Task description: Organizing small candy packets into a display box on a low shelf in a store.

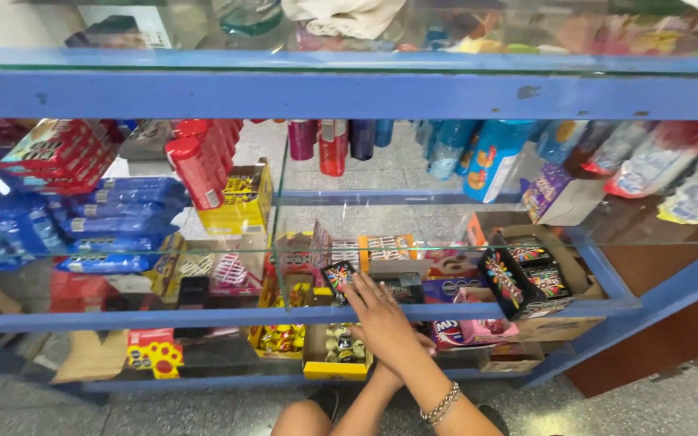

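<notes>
— While the arm is stretched in low, which step is judged to be in hand?
— A reach. The right hand [383,319] is spread open, with its fingertips laid on the dark candy packet [338,278] on the middle shelf, and nothing is gripped. The left hand [423,341] is mostly hidden beneath it, so its state cannot be told.
— What would be called for next?
— The packet would need to be pinched and lifted over the blue rail [203,320]. Little room is left. The glass shelf [446,245] lies just above, and the right side is crowded by black candy boxes [527,278].
</notes>
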